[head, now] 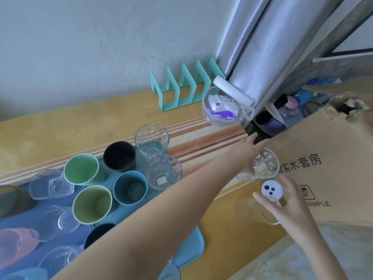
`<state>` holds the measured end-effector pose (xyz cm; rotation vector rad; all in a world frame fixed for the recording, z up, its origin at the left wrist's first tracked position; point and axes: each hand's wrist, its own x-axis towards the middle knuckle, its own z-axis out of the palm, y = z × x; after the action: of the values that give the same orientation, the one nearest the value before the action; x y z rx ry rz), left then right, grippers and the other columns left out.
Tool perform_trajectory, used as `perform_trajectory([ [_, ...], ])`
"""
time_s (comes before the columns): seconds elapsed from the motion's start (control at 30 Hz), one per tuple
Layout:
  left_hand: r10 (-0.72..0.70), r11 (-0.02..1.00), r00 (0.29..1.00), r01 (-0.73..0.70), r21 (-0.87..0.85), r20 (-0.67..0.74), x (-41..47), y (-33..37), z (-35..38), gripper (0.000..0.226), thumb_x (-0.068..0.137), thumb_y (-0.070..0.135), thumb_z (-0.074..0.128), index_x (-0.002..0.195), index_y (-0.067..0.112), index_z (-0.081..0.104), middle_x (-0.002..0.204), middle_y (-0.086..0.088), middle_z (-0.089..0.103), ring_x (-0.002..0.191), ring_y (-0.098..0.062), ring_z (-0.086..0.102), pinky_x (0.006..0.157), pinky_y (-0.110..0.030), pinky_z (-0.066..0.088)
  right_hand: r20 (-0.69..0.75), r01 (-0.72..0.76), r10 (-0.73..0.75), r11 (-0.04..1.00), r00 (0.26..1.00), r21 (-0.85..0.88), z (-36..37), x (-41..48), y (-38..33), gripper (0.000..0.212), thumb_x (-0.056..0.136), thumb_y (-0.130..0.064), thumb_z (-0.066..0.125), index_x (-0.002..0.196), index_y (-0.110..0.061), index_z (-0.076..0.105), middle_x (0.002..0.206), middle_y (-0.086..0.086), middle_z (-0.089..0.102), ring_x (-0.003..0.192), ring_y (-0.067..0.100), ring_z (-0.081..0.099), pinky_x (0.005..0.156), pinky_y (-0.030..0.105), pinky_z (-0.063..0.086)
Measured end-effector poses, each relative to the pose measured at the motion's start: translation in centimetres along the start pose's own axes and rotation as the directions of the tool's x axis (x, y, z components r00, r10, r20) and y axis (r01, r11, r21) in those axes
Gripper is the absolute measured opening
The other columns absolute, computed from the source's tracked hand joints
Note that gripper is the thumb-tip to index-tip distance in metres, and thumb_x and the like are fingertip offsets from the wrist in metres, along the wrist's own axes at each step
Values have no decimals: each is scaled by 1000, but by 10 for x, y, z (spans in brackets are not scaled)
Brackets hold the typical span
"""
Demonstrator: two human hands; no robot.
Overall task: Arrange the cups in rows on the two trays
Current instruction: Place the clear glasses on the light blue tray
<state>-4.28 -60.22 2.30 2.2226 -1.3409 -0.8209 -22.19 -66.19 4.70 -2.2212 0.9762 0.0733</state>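
Clear glass in both hands: left hand [245, 156] fingers [251, 138] wrap a printed clear glass tumbler [264, 165], tilted against the brown cardboard box [323, 158]. Right hand [290, 207] fingers [260, 199] clamp a clear glass cup with white spotted lid [270, 197] at five o'clock of it. Coloured cups crowd the teal plastic tray [193, 249], nine o'clock on the yellow wooden counter [60, 130].
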Motion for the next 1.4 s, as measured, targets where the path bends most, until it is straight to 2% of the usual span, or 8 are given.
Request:
perform_trajectory([
  [0.13, 36, 997, 999, -38, 61, 33, 10, 13, 5, 105, 72, 15, 75, 148, 16, 2, 156, -12, 5, 141, -27, 19, 103, -36, 37, 45, -31, 36, 994, 998, -104, 20, -11, 21, 95, 66, -41, 79, 142, -25, 25, 143, -4, 29, 130, 15, 36, 99, 37, 37],
  [0.3, 34, 989, 999, -37, 144, 20, 24, 14, 14, 109, 67, 26, 79, 148, 16, 7, 145, -10, 27, 123, -28, 44, 86, -38, 52, -44, -11, 6, 994, 999, -108, 35, -10, 40, 72, 69, -22, 80, 129, -19, 41, 121, -2, 50, 117, 22, 48, 88, 35, 43],
  [0.57, 55, 977, 997, -43, 209, -50, 24, 16, 30, 109, 61, 27, 83, 145, 16, 14, 134, -12, 23, 117, -28, 39, 82, -32, 52, -77, 7, -11, 998, 997, -61, 34, -11, 43, 65, 67, -19, 82, 119, -20, 44, 109, -8, 47, 114, 20, 49, 88, 32, 42],
  [0.83, 135, 982, 982, -116, 146, -131, -27, 26, -8, 92, 53, 28, 84, 130, 14, 35, 124, -8, 31, 91, -23, 51, 51, -27, 45, -128, 73, -77, 997, 989, -37, 31, -21, 42, 62, 66, -22, 82, 117, -26, 47, 111, -7, 54, 110, 16, 53, 86, 32, 47],
  [0.9, 146, 982, 977, -124, 141, -154, -53, 25, -25, 95, 54, 29, 84, 133, 16, 33, 126, -6, 31, 82, -18, 46, 45, -20, 36, -132, 98, -94, 995, 987, 23, 25, -28, 41, 63, 65, -19, 83, 116, -27, 48, 114, -6, 55, 110, 14, 54, 87, 24, 49],
  [1.03, 109, 983, 977, -80, 162, -181, -107, 11, -39, 99, 58, 36, 82, 139, 21, 26, 137, 0, 38, 109, -22, 49, 74, -28, 47, -151, 223, -217, 975, 964, 20, 19, -52, 32, 69, 57, -14, 87, 113, -29, 51, 112, -2, 59, 104, 3, 54, 84, 2, 38],
  [1.23, 55, 964, 992, -22, 264, -115, -167, -19, -32, 95, 57, 36, 80, 136, 21, 29, 130, 2, 43, 116, -19, 44, 92, -28, 39, -97, 401, -394, 914, 914, 61, 34, -90, 15, 83, 46, -12, 91, 116, -32, 50, 110, -16, 56, 106, -7, 51, 86, 14, 48],
  [1.4, -3, 964, 997, 22, 265, -73, -189, -35, -19, 95, 62, 34, 78, 139, 22, 24, 136, 4, 36, 121, -16, 38, 96, -25, 36, -36, 477, -478, 878, 878, -33, 56, -115, -6, 70, 55, -51, 67, 121, -41, 43, 107, -15, 57, 100, 1, 56, 69, 20, 53],
])
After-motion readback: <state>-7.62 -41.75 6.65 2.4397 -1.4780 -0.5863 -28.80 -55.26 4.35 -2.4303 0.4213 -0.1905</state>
